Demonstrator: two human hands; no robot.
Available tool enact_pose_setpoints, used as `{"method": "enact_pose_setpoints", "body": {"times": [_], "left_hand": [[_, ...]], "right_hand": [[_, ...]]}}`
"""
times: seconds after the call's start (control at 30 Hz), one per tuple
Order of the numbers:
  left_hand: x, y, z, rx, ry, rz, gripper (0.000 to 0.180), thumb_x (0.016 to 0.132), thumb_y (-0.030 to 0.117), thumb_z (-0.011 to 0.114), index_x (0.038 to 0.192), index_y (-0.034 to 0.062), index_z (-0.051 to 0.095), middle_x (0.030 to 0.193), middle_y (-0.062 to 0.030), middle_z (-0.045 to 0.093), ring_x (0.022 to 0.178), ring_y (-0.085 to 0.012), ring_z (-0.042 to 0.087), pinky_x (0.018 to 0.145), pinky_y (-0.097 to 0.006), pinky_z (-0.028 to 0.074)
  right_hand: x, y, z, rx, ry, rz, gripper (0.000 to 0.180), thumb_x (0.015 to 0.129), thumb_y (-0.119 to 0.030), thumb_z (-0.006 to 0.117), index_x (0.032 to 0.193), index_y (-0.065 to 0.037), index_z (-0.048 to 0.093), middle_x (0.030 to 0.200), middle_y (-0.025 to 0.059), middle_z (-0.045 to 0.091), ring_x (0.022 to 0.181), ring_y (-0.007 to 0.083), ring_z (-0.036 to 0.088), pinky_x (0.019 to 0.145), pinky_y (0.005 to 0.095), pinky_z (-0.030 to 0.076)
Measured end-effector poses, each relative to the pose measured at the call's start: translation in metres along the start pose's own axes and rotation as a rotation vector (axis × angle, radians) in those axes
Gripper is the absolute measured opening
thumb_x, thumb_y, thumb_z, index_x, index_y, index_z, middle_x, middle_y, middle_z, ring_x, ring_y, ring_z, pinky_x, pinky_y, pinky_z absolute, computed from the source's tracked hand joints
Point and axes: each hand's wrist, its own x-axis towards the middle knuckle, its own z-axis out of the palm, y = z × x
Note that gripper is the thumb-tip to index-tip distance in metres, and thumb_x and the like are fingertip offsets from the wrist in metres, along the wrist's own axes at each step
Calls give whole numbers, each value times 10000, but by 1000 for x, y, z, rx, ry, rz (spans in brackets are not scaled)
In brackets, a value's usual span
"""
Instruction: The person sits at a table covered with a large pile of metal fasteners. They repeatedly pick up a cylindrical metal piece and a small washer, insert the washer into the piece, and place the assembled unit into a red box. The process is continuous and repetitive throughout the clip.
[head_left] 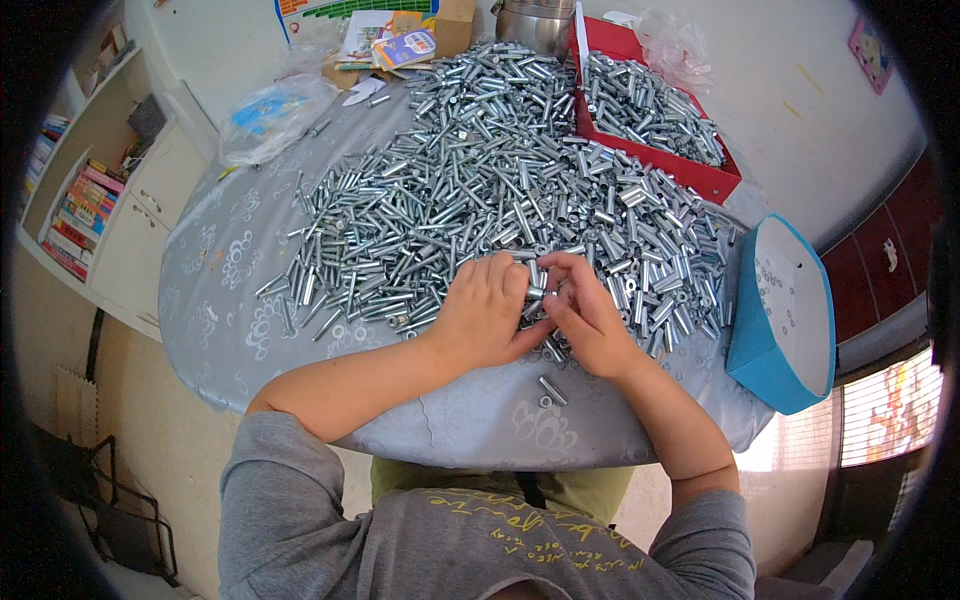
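Observation:
My left hand (484, 312) and my right hand (590, 318) meet at the near edge of a large pile of silvery bolts and metal sleeves (500, 180). Between them is a small shiny anchor bolt (537, 294), gripped from the left by curled fingers and pinched at its right end by my right thumb and fingers. Most of it is hidden by the fingers. Closer to me, a loose metal sleeve (553, 391) lies on the tablecloth with a small nut (545, 402) beside it.
A red box (665, 165) of metal sleeves stands at the far right. At the right edge is a blue box (790, 360) with small rings inside. A metal pot (536, 25), booklets (402, 47) and a plastic bag (275, 118) sit along the back of the grey-covered table (230, 310).

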Motion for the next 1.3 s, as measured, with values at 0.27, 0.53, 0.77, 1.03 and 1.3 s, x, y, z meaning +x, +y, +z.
{"method": "enact_pose_setpoints", "body": {"times": [0.27, 0.53, 0.77, 1.03, 1.3], "left_hand": [[3, 1, -2, 45, -1, 13, 519, 688, 364, 667, 938, -4, 399, 859, -155, 454, 751, -299, 479, 643, -403, 357], [3, 1, -3, 36, -16, 12, 513, 711, 373, 656, 937, -10, 401, 830, -147, 448, 733, -300, 472, 628, -402, 354], [3, 3, -4, 5, -8, -9, 517, 727, 406, 654, 935, 9, 398, 855, -167, 457, 747, -333, 469, 642, -420, 355], [4, 3, -5, 24, 0, -1, 559, 721, 437, 653, 953, -3, 396, 862, -173, 452, 751, -330, 464, 659, -423, 359], [2, 2, -2, 64, -26, 5, 547, 710, 426, 649, 932, -10, 406, 851, -156, 454, 765, -309, 477, 660, -403, 365]], "right_hand": [[-1, -1, 4, 56, 26, 40, 299, 888, -96, 485, 1177, -43, 430, 764, 41, 516, 612, 97, 514, 569, 247, 413], [4, 2, 4, 10, 29, 43, 208, 892, -66, 459, 1093, -20, 492, 753, 26, 500, 614, 65, 468, 566, 213, 397], [1, 1, 5, 141, 58, 69, 217, 908, -90, 439, 1115, -28, 460, 702, 0, 470, 609, 65, 456, 552, 220, 399], [3, 5, 3, -25, 283, -95, 231, 920, -141, 445, 1127, -38, 446, 701, 48, 553, 560, 97, 494, 526, 253, 401], [2, 5, -2, -140, 11, 72, 226, 883, -96, 475, 1100, -38, 453, 660, 66, 522, 561, 170, 521, 542, 287, 412]]}}
